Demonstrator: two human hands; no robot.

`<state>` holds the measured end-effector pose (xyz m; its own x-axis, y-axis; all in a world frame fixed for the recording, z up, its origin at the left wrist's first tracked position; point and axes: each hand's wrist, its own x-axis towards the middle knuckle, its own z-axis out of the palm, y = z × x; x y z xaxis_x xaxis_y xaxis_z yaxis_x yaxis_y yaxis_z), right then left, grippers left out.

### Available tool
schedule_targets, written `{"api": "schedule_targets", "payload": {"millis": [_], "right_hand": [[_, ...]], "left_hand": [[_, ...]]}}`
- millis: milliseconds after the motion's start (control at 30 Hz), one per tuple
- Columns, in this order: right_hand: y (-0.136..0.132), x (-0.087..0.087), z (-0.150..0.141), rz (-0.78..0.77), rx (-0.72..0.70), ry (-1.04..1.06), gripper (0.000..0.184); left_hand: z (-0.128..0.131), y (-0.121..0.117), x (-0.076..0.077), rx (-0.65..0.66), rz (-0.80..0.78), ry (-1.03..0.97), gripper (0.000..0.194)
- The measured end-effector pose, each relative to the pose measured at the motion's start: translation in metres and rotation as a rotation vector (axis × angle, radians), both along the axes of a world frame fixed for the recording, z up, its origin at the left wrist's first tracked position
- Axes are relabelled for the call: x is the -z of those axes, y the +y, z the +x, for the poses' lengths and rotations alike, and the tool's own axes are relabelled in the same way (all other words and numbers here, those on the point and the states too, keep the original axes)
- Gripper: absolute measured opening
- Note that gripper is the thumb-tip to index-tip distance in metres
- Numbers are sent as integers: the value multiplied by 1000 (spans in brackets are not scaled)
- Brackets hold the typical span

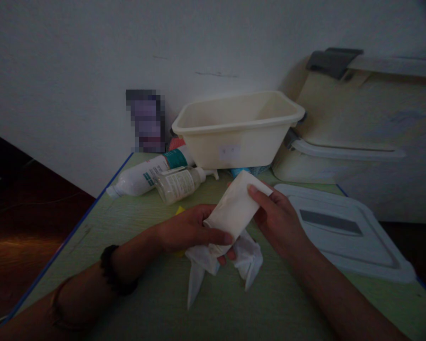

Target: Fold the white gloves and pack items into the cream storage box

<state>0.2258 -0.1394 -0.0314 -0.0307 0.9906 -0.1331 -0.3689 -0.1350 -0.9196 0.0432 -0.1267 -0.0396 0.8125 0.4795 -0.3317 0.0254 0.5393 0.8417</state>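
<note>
A white, flat, folded paper packet [238, 204] is held up at a slant between both hands. My left hand [195, 229] grips its lower end, thumb on top and fingers underneath. The upper right corner is pinched in my right hand [275, 213], with the thumb lying on the front face. Below the packet, thin white crumpled sheets [247, 258], paper or plastic, hang down or lie loose; whether they join the packet is hidden by my fingers. A small yellow thing [179, 210] shows partly behind my left hand.
A cream plastic bin [234, 142] stands at the back by the wall. Left of it lie a white bottle [138, 177] and a clear pump bottle [179, 184]. A pale lid [351, 237] rests at right, before stacked storage boxes [362, 113]. The green table [92, 265] has a blue edge.
</note>
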Motion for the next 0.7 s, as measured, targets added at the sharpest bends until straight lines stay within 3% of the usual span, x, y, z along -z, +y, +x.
{"api": "schedule_targets", "payload": {"millis": [533,700], "right_hand": [[0,0,0,-1,70,12,16],[0,4,3,28,109,-73,20]], "left_hand": [[5,-1,5,-45,-87,-112,30],[5,0,2,-10,-70,-80,31]]}}
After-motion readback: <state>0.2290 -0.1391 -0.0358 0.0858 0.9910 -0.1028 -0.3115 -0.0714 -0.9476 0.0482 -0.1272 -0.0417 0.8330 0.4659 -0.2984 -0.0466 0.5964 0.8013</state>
